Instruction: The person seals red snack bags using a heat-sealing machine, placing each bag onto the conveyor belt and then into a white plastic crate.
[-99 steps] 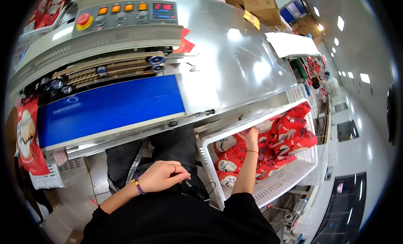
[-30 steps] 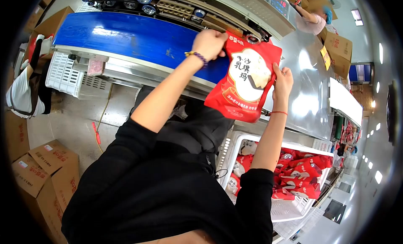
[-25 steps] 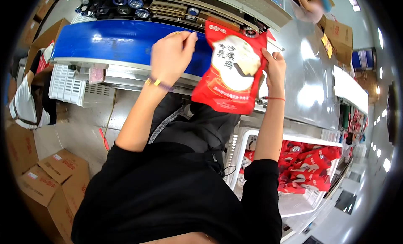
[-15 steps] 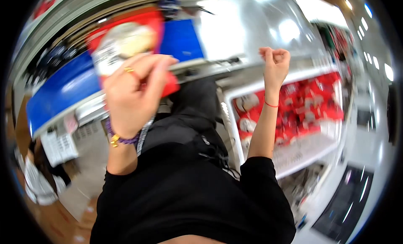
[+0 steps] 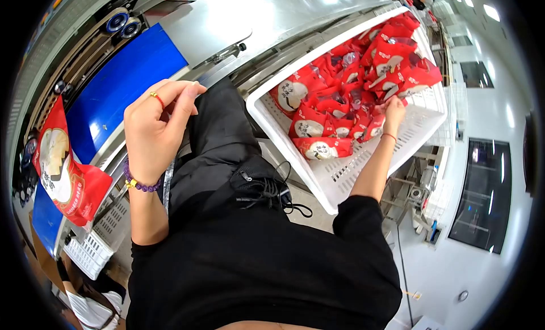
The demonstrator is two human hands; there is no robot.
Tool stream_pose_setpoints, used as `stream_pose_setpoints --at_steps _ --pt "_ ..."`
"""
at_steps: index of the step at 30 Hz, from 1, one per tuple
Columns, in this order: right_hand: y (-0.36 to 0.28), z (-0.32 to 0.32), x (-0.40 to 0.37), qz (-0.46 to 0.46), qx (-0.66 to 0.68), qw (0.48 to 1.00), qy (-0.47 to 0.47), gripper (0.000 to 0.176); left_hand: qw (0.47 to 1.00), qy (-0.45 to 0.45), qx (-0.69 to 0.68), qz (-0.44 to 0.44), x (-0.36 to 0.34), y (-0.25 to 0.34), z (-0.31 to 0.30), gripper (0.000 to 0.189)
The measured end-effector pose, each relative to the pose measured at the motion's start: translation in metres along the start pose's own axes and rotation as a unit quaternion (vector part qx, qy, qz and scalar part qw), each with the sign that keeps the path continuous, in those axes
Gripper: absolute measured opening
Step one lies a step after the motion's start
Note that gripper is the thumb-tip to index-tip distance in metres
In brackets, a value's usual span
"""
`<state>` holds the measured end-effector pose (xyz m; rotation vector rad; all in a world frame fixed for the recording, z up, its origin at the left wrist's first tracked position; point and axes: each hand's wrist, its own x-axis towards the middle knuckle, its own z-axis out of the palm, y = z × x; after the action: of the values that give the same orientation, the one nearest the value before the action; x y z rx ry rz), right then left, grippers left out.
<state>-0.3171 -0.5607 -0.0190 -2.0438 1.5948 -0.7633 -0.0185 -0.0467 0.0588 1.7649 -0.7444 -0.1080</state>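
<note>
My left hand (image 5: 159, 128) is over the edge of the blue conveyor belt (image 5: 122, 83), fingers curled and thumb against the index finger, with nothing visible in it. Left of it, a red printed food pouch (image 5: 65, 165) rests on the belt, clear of the hand. My right hand (image 5: 394, 111) reaches into a white plastic basket (image 5: 335, 188) at its right side. Its fingers are closed on the edge of a red pouch (image 5: 372, 125); which pouch exactly is partly hidden. Several similar red pouches (image 5: 309, 128) lie heaped in the basket.
A shiny metal table (image 5: 227, 23) adjoins the belt's far end. Rollers (image 5: 122, 23) line the machine at upper left. A white crate (image 5: 91, 250) and a person in white (image 5: 93, 307) are at lower left. Metal framework (image 5: 420, 188) stands right of the basket.
My view has turned toward the basket. My right hand has gone down from above into the pouches. The red pouch by my left hand is now farther left, apart from it.
</note>
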Motion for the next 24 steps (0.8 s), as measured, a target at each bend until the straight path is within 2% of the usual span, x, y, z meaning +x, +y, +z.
stream_pose_setpoints --at_steps 1,2,3,5,6,7,8,9,10,11,12,13,14,16,17,19,21,22,23,24 --pt "-0.032 0.003 -0.014 0.027 0.27 0.961 -0.053 0.036 1.0 0.006 0.005 -0.008 -0.001 -0.004 0.0 0.01" --pt "-0.095 -0.001 -0.05 -0.008 0.237 0.971 -0.036 0.036 1.0 -0.007 0.001 -0.026 -0.001 -0.008 0.001 0.011" --pt "-0.097 0.002 -0.042 -0.192 0.131 0.972 0.029 0.038 0.999 -0.028 -0.001 -0.044 -0.002 -0.011 0.001 0.011" --pt "-0.148 -0.009 -0.084 -0.128 0.038 0.991 -0.026 0.031 0.998 -0.047 -0.016 -0.042 -0.006 -0.017 0.006 0.013" --pt "-0.135 -0.011 -0.08 -0.248 -0.083 0.964 -0.044 0.029 0.998 -0.055 -0.018 -0.036 -0.008 -0.019 0.009 0.013" --pt "-0.116 -0.008 -0.073 -0.364 -0.201 0.907 -0.06 0.033 0.998 -0.059 -0.02 -0.029 -0.011 -0.021 0.01 0.013" --pt "-0.093 -0.008 -0.081 -0.314 -0.303 0.898 -0.054 0.05 0.998 -0.064 -0.017 -0.023 -0.015 -0.021 0.009 0.013" --pt "-0.067 -0.008 -0.086 -0.282 -0.413 0.865 -0.038 0.06 0.998 -0.06 -0.018 -0.025 -0.017 -0.023 0.007 0.013" --pt "-0.03 -0.009 -0.08 -0.233 -0.502 0.832 -0.043 0.056 0.996 -0.078 -0.017 -0.037 -0.019 -0.025 0.005 0.012" --pt "0.012 -0.008 -0.066 -0.198 -0.472 0.859 -0.007 0.045 0.994 -0.098 -0.017 -0.049 -0.021 -0.028 0.003 0.011" --pt "0.014 -0.017 -0.067 -0.106 -0.408 0.905 -0.058 0.038 0.993 -0.105 -0.024 -0.045 -0.022 -0.033 0.002 0.01" --pt "0.013 -0.026 -0.072 -0.16 -0.42 0.893 -0.04 0.035 0.994 -0.095 -0.024 -0.047 -0.021 -0.034 0.003 0.01" --pt "0.003 -0.032 -0.077 -0.19 -0.375 0.907 -0.021 0.032 0.995 -0.096 -0.018 -0.033 -0.021 -0.035 0.004 0.01" --pt "-0.058 -0.043 -0.103 -0.235 -0.288 0.928 0.009 0.028 0.993 -0.114 0.006 -0.001 -0.018 -0.026 0.005 0.013" --pt "-0.099 -0.045 -0.124 -0.253 -0.247 0.935 0.024 0.027 0.987 -0.159 0.016 -0.026 -0.015 -0.02 0.005 0.024" --pt "-0.163 -0.044 -0.156 -0.311 -0.183 0.931 0.047 0.025 0.984 -0.163 0.014 0.075 -0.011 -0.016 0.022 0.041" --pt "-0.23 -0.041 -0.201 -0.292 -0.129 0.948 0.016 0.024 0.974 -0.16 -0.007 0.161 -0.01 -0.01 0.042 0.061" --pt "-0.25 -0.033 -0.218 -0.33 -0.059 0.942 -0.008 0.026 0.973 -0.171 -0.029 0.153 -0.011 -0.008 0.052 0.075" --pt "-0.268 -0.024 -0.235 -0.368 0.013 0.929 -0.034 0.028 0.975 -0.143 -0.039 0.168 -0.013 -0.004 0.061 0.079" --pt "-0.287 -0.012 -0.257 -0.394 0.092 0.911 -0.078 0.029 0.977 -0.118 -0.078 0.159 -0.012 0.0 0.072 0.076"
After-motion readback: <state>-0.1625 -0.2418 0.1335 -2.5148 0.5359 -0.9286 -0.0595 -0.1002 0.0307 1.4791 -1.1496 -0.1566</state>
